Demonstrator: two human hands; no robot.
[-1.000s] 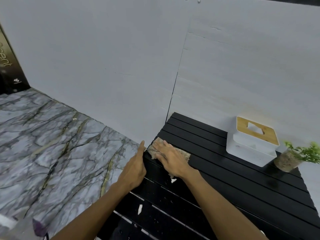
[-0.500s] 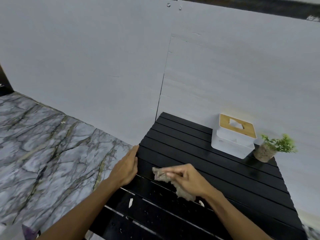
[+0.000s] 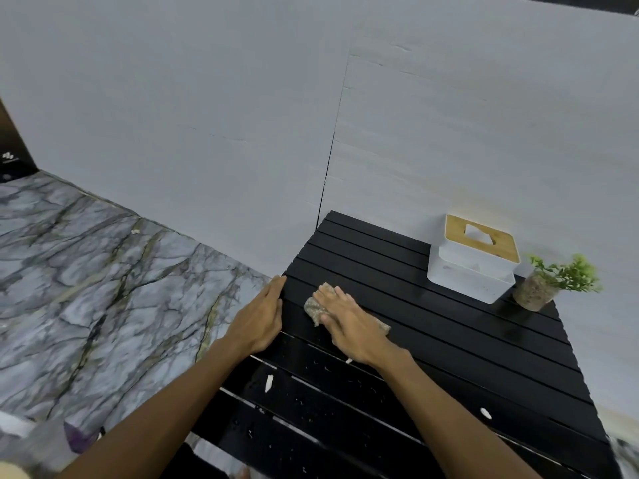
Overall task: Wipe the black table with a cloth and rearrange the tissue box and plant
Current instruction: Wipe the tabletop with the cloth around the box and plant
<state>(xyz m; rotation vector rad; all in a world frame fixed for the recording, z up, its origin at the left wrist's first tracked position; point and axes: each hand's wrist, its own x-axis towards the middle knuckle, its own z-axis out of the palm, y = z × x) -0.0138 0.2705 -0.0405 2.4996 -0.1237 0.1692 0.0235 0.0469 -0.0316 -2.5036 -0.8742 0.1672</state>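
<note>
Near the left edge of the tabletop [image 3: 449, 340] my right grip [image 3: 349, 323] pressed the cloth [image 3: 313, 307] flat, mid-wipe; my left grip [image 3: 257, 321] lay released alongside. Near slats [image 3: 311, 402], maybe crumb-speckled, needed the next pass; tissue box [image 3: 473, 264] and plant [image 3: 553, 281] waited back-right.

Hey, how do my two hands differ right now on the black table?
The left hand rests along the black table's left edge, while the right hand sits further in, over the slats. The left hand has nothing under it except the edge. The right hand presses flat on the cloth. Both hands lie flat and curl round nothing.
</note>
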